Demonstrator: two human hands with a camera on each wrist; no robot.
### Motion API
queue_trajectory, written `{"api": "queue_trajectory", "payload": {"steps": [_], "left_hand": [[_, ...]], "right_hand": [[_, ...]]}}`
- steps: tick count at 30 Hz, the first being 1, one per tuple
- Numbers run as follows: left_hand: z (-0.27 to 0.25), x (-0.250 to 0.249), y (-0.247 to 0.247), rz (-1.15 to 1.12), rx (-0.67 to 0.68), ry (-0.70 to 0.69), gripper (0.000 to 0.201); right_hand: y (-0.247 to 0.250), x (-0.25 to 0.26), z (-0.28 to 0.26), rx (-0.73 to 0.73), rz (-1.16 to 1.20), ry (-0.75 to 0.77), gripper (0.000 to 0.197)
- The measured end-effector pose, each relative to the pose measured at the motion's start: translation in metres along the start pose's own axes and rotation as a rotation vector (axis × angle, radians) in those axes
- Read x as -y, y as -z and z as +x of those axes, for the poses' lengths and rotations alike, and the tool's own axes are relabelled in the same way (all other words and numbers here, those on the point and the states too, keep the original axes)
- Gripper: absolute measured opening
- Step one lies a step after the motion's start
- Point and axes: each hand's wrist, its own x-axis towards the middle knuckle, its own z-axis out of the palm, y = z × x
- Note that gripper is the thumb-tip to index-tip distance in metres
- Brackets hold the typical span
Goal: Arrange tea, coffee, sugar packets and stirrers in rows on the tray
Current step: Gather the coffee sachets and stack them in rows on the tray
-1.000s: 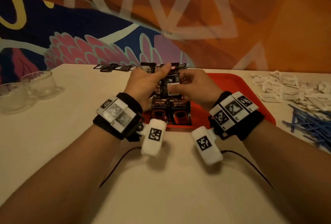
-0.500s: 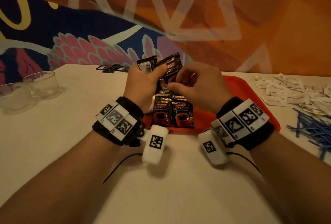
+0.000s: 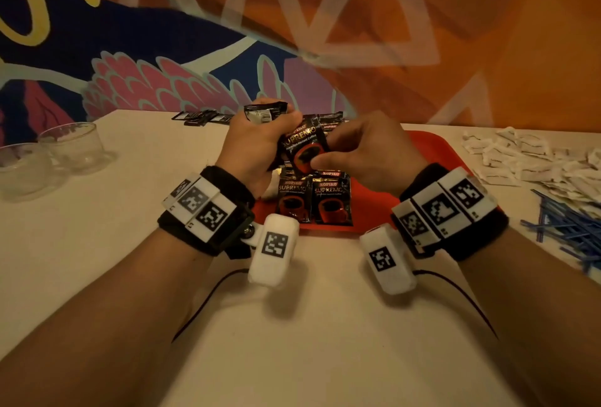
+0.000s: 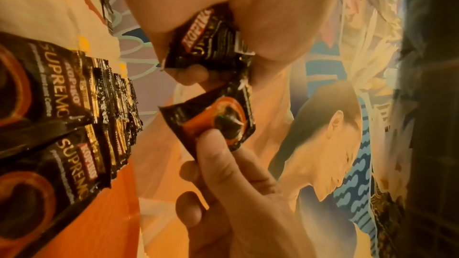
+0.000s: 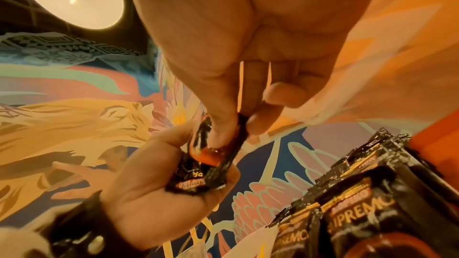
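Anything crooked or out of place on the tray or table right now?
Nothing damaged or spilled. The coffee packets on the tray lie in neat rows. Sugar packets and stirrers lie in loose heaps on the table, unsorted.

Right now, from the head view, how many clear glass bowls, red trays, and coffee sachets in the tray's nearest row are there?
Clear glass bowls: 2
Red plastic tray: 1
Black coffee sachets in the tray's nearest row: 2
Total: 5
White sugar packets and blue stirrers: piles, uncountable.
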Motion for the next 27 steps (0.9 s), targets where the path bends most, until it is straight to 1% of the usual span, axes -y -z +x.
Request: {"api": "queue_trajectory", "payload": {"steps": [2, 4, 7, 8, 10, 12, 13, 16, 18, 21, 23, 27], "left_hand": [[0.002, 0.001, 0.002, 0.058, -0.005, -0.008, 0.014], [0.006, 0.002, 0.009, 0.121, -0.015, -0.001, 0.01], [0.014, 0.003, 0.021, 0.252, -0.077, 0.011, 0.033], [0.017, 0.003, 0.026, 0.258, -0.102, 0.026, 0.033], [0.023, 0.001, 0.036, 0.197, -0.136, 0.078, 0.023], [0.025, -0.001, 0.044, 0.142, -0.169, 0.123, 0.014], [0.026, 0.0, 0.047, 0.131, -0.188, 0.136, 0.015], [0.028, 0.003, 0.054, 0.099, -0.227, 0.163, 0.028], [0.028, 0.003, 0.058, 0.075, -0.242, 0.169, 0.027], [0.028, 0.003, 0.06, 0.046, -0.246, 0.175, 0.012], [0.028, 0.002, 0.058, 0.022, -0.244, 0.187, 0.005], [0.027, 0.005, 0.054, -0.023, -0.217, 0.232, 0.005]], "right_hand": [[-0.003, 0.003, -0.002, 0.029, -0.015, -0.001, 0.014], [-0.007, 0.004, -0.001, 0.066, -0.036, -0.041, 0.013], [-0.01, 0.004, 0.002, 0.164, -0.103, -0.129, 0.016], [-0.013, 0.005, 0.003, 0.203, -0.124, -0.162, 0.017], [-0.019, 0.005, 0.004, 0.269, -0.135, -0.229, 0.014], [-0.027, 0.005, 0.004, 0.293, -0.136, -0.295, 0.013], [-0.031, 0.005, 0.004, 0.299, -0.137, -0.324, 0.014], [-0.039, 0.005, 0.002, 0.332, -0.135, -0.384, 0.013], [-0.042, 0.005, 0.001, 0.331, -0.142, -0.399, 0.014], [-0.046, 0.006, 0.0, 0.331, -0.15, -0.423, 0.016], [-0.047, 0.007, -0.001, 0.351, -0.211, -0.415, 0.016], [-0.047, 0.01, -0.001, 0.374, -0.324, -0.391, 0.019]]}}
